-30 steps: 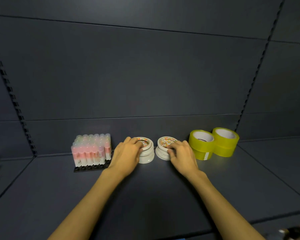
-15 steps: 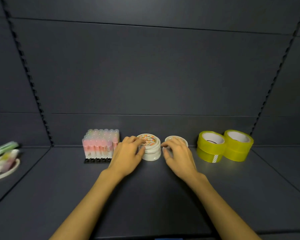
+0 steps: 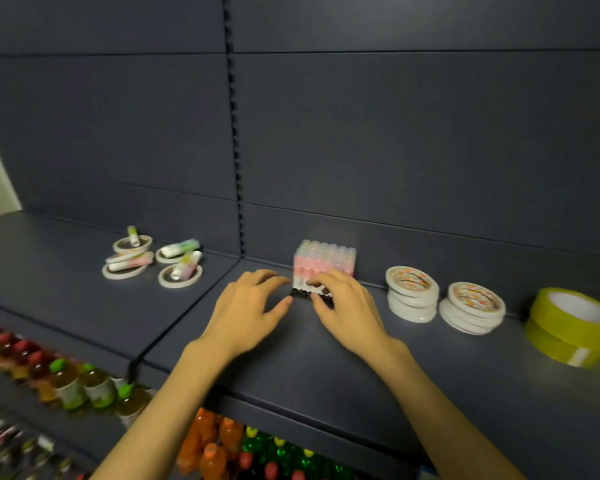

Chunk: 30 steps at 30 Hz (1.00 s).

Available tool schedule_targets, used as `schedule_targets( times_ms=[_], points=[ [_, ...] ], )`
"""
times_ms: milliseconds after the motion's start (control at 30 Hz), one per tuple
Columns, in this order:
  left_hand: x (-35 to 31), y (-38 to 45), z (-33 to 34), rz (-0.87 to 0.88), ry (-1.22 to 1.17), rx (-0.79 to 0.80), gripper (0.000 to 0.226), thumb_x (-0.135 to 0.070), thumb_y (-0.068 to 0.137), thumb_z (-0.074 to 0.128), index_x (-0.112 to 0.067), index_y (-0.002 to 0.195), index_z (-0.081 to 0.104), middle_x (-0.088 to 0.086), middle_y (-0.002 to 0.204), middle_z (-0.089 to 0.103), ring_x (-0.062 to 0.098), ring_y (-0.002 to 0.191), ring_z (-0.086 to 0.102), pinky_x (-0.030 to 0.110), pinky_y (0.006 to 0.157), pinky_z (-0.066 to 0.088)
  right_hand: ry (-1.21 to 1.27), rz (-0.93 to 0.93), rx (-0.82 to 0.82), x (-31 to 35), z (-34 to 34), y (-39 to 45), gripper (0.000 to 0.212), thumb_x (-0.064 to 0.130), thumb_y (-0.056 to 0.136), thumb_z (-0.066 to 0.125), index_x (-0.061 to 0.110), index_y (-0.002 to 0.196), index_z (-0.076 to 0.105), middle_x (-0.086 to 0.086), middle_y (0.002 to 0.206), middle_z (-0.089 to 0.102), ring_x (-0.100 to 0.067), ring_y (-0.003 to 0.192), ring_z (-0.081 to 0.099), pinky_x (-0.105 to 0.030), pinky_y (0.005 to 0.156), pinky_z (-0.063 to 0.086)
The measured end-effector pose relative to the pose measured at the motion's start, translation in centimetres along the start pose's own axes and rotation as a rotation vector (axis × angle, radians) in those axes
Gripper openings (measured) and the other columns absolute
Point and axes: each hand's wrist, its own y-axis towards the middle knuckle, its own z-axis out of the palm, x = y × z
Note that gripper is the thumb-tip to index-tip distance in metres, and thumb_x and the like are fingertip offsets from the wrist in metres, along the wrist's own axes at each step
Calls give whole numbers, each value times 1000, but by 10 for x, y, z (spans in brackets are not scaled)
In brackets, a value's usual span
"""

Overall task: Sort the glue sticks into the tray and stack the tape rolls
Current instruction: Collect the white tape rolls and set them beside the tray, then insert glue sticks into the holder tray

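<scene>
**Hands leave the tape stacks for the glue tray**

While both hands were at the two white tape stacks [image 3: 412,293] a second ago, they now frame the black tray [image 3: 300,292] of upright glue sticks [image 3: 324,263]. The left hand [image 3: 246,311] lies open beside it; the right hand [image 3: 343,306] touches its front, fingers relaxed, though whether they grip is unclear. Loose glue sticks [image 3: 179,247] and single tape rolls [image 3: 180,276] wait far left, so sorting seems next. Printed roll labels are unreadable; yellow tape rolls [image 3: 574,325] sit far right.
</scene>
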Motion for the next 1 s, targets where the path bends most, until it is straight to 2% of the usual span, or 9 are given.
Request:
schedule_targets(
  times_ms=[133,267,433,600,800,867,933,1000],
  points=[
    [60,-24,-27,-66,14,-1,55,-63,92,34,-37,136,54,-10,142,50,15,126,49,39,97,48,27,-66,55,53,39,25,22,25,95,61,25,116,66,11,113,62,-11,102,59,-27,85,46],
    [127,-50,-58,-115,53,-12,54,-60,93,36,-35,138,53,-8,144,50,18,128,48,40,96,48,35,-90,88,108,85,48,22,27,96,59,26,118,64,9,115,60,-14,106,59,-34,87,51],
    [222,-84,-94,-140,67,-3,45,-56,98,42,-38,138,52,-11,142,49,16,126,48,38,94,49,11,-86,127,181,145,76,26,26,95,61,25,121,63,9,113,60,-15,105,59,-33,84,51],
    [304,-101,-125,-157,67,22,45,-54,99,40,-39,141,48,-12,143,47,13,126,47,36,97,46,5,-50,127,238,195,107,23,28,94,61,27,117,65,11,115,62,-12,106,59,-31,87,51],
    [379,-98,-143,-159,46,40,44,-53,100,40,-39,141,47,-12,144,46,11,126,46,33,99,45,-23,-42,135,278,243,139,26,27,95,61,27,120,64,14,115,61,-5,104,57,-19,79,37],
    [400,-90,-146,-155,39,40,44,-52,100,40,-39,142,46,-12,144,45,11,126,46,34,99,46,-8,-32,132,284,257,153,24,24,94,62,27,118,65,14,112,61,-6,101,58,-22,79,44],
    [420,-80,-145,-150,35,44,43,-52,101,40,-39,142,46,-12,144,45,11,126,46,35,100,45,2,-22,118,286,271,168,20,22,93,63,26,113,65,12,108,62,-8,97,60,-30,79,52],
    [438,-66,-142,-138,37,47,43,-51,101,40,-38,142,46,-12,144,45,11,126,46,35,100,45,6,-20,102,285,284,184,19,21,93,62,27,111,65,12,105,61,-9,92,59,-34,77,53]
  ],
)
